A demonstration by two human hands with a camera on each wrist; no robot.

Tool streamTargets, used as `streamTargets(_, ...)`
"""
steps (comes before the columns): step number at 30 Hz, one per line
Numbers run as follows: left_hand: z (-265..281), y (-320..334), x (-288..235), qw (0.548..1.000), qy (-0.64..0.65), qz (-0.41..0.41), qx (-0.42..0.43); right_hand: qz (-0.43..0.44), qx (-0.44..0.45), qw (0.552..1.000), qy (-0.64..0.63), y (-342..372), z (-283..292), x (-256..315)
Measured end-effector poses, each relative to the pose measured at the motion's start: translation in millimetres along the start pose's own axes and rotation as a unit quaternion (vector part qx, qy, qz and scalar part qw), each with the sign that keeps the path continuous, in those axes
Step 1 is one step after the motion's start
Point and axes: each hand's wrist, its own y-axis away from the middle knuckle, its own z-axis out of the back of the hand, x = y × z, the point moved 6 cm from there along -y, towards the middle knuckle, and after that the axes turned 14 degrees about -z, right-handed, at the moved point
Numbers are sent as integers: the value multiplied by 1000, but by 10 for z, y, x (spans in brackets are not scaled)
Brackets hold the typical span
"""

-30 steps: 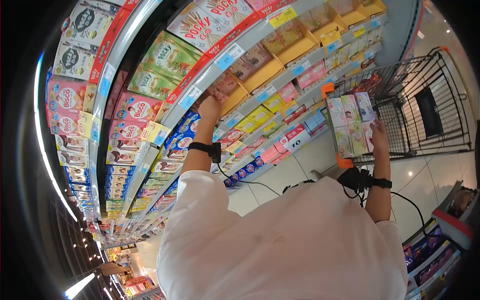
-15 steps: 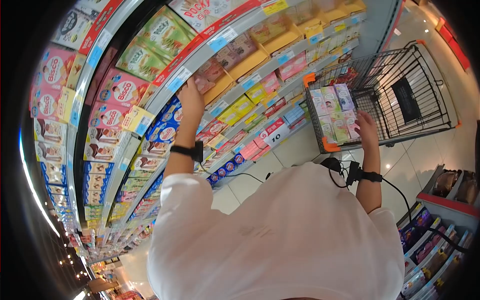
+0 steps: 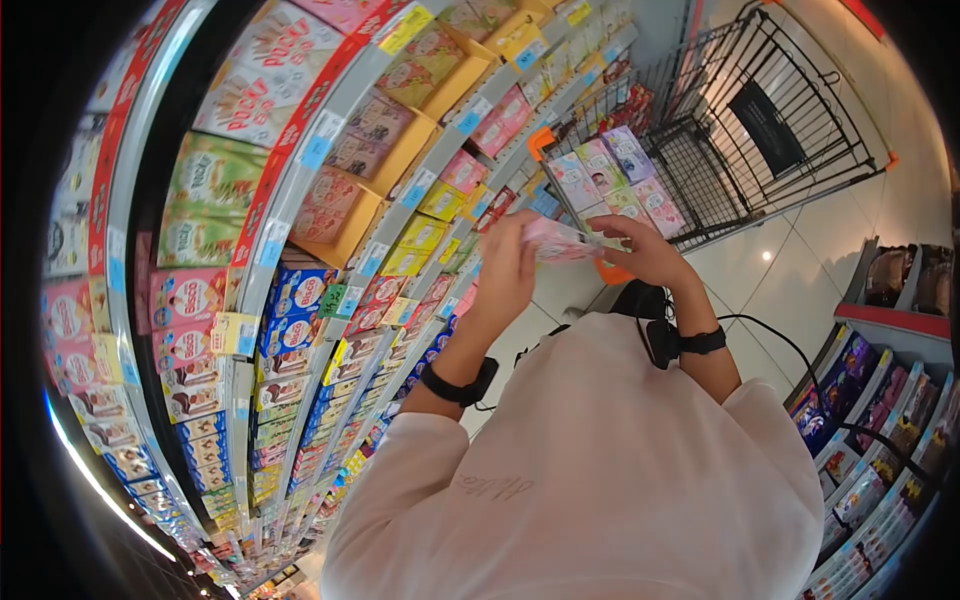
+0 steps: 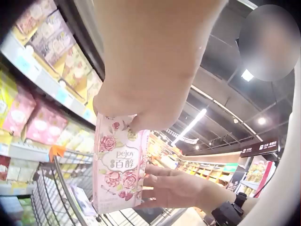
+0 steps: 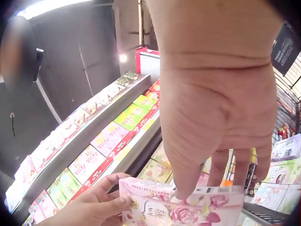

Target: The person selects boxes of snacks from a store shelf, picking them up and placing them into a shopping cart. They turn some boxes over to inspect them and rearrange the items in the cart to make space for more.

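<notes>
Pink box partly hides the cart, snack shelves alongside

Green Pocky boxes near pink Bisco boxes (floor tiled)

Between the left hand and right hand, the pink box reads "pejoy 百醇". Left of both, white boxes say "Pocky"; pink boxes and blue boxes say "Bisco".

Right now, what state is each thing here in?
Pink box: looks closed, between both hands
Left hand: gripping the box
Right hand: thumb and fingers on the box
Cart: partly loaded
Boxes in the cart: side by side
Shelves: stocked
Wrist straps: fastened
</notes>
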Motion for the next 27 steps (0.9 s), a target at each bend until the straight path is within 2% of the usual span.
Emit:
streamTargets(2, -378, -122, -21, 987, 160, 25, 18, -2, 18, 1000, -23, -16, 137, -232)
streamTargets(5, -848, -340, -20, 970, 237, 53, 21, -33, 32, 995, -87, 58, 407, -408)
streamTargets(7, -1135, -505, -17, 950, 297, 87, 28, -84, -3, 996, 16, 70, 696, -532)
streamTargets(8, -1325, -565, 41, 944, 308, 106, 43, -60, -36, 997, 23, 59, 848, -611)
streamTargets(10, -1759, -627, 206, 926, 341, 144, 71, -93, -45, 994, 26, -14, 1121, -900)
streamTargets(11, -1969, -650, 283, 924, 344, 146, 78, -115, -50, 992, 31, -79, 1260, -1052)
streamTargets(13, -2373, -635, 481, 939, 255, 202, 110, -117, -32, 992, 38, -279, 1505, -1300)
streamTargets(14, -2598, -575, 543, 905, 296, 284, 108, -170, -17, 985, 18, -386, 1601, -1470)
streamTargets(15, -2801, -577, 562, 903, 297, 288, 112, -221, -1, 975, -1, -500, 1681, -1672)
streamTargets(16, -3026, -507, 643, 901, 245, 325, 151, -220, -33, 975, 18, -654, 1745, -1886)
streamTargets(17, -3235, -391, 731, 893, 189, 360, 191, -223, -29, 974, 16, -800, 1782, -2031)
streamTargets(18, -3420, -287, 760, 913, 173, 323, 181, -298, -25, 954, -11, -929, 1801, -2218)
streamTargets(19, -3508, -285, 694, 911, 171, 329, 183, -371, -20, 928, -36, -1026, 1807, -2351)
streamTargets(20, -3603, -267, 602, 902, 213, 326, 184, -395, -30, 916, -60, -1122, 1810, -2427)
streamTargets(21, -3664, -236, 534, 892, 254, 324, 183, -397, -21, 916, -59, -1261, 1771, -2625)
streamTargets(22, -3627, -302, 472, 891, 251, 333, 180, -380, -51, 923, 33, -1443, 1766, -2913)
streamTargets(23, -3628, -382, 354, 850, 287, 372, 240, -356, -80, 922, 126, -1585, 1765, -3099)
streamTargets(24, -3629, -320, 204, 799, 321, 412, 298, -389, -83, 907, 138, -1562, 1694, -3234)
streamTargets(25, -3705, -172, 219, 797, 318, 422, 293, -387, -71, 908, 141, -1638, 1603, -3415)
streamTargets(27, -3713, -62, 199, 826, 328, 392, 237, -348, -49, 926, 137, -1800, 1429, -3572)
